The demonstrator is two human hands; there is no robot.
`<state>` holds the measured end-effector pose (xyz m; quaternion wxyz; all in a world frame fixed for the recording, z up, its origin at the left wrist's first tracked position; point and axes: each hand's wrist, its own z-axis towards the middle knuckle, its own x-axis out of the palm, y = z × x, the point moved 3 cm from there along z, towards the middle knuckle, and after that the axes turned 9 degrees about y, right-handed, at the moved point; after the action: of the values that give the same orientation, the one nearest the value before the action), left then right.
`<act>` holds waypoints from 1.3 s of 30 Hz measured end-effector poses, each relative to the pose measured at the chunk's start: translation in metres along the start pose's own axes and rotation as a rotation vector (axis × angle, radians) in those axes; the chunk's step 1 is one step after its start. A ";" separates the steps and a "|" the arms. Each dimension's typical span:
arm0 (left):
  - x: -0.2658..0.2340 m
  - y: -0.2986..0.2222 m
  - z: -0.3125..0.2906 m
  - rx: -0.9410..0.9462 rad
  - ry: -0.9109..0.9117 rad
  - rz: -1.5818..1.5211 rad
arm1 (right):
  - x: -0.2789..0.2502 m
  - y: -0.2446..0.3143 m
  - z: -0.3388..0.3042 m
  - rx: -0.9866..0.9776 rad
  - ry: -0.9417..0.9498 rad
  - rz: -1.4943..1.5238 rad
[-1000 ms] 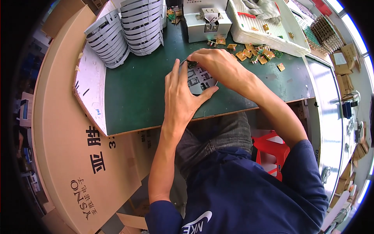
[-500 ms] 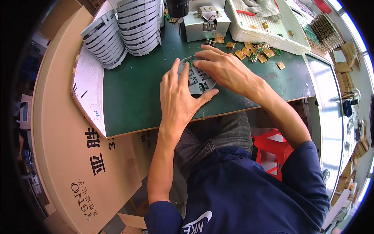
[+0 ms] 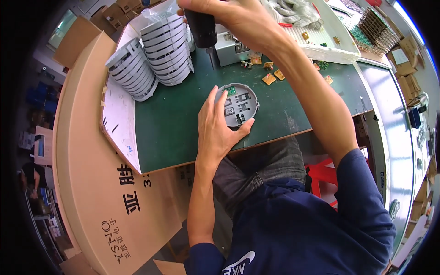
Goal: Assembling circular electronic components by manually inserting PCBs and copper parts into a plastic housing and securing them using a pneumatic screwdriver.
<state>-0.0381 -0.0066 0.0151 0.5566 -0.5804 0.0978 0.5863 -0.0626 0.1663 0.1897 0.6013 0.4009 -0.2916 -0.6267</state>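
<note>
Green bench (image 3: 169, 133), grey case (image 3: 234, 103) held

Shells (image 3: 167, 50) stood stacked far left. On the bench's middle, my left hand (image 3: 217, 130) held the case, thumb and fingers spread around its rim, one fingertip by the green board (image 3: 231, 90) inside. My right hand (image 3: 243, 20), farther off, gripped a black driver (image 3: 201, 30), its tip apart from the case.

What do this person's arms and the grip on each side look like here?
Short dark navy sleeves leave the left forearm and right forearm bare. The left grip and right grip are ungloved; no watch or bracelet shows.
</note>
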 end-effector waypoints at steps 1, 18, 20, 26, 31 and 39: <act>-0.001 0.002 -0.001 -0.008 0.006 -0.003 | -0.002 0.001 0.001 0.014 -0.054 -0.041; -0.002 -0.003 0.002 -0.035 0.027 -0.037 | -0.057 -0.035 0.011 -0.099 -0.375 -0.196; -0.001 -0.001 0.002 -0.030 0.021 -0.025 | -0.053 -0.037 0.003 -0.064 -0.336 -0.166; -0.002 -0.001 0.001 -0.024 0.015 -0.019 | -0.004 -0.031 -0.042 0.060 -0.301 0.058; 0.000 0.001 0.000 0.002 0.012 0.003 | 0.026 -0.040 -0.046 0.014 -0.234 0.104; 0.001 0.001 0.001 0.033 0.010 0.005 | 0.028 -0.054 -0.047 0.026 -0.240 0.131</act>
<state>-0.0388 -0.0058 0.0141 0.5643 -0.5737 0.1115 0.5831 -0.0492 0.1501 0.1158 0.5962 0.3109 -0.3952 -0.6259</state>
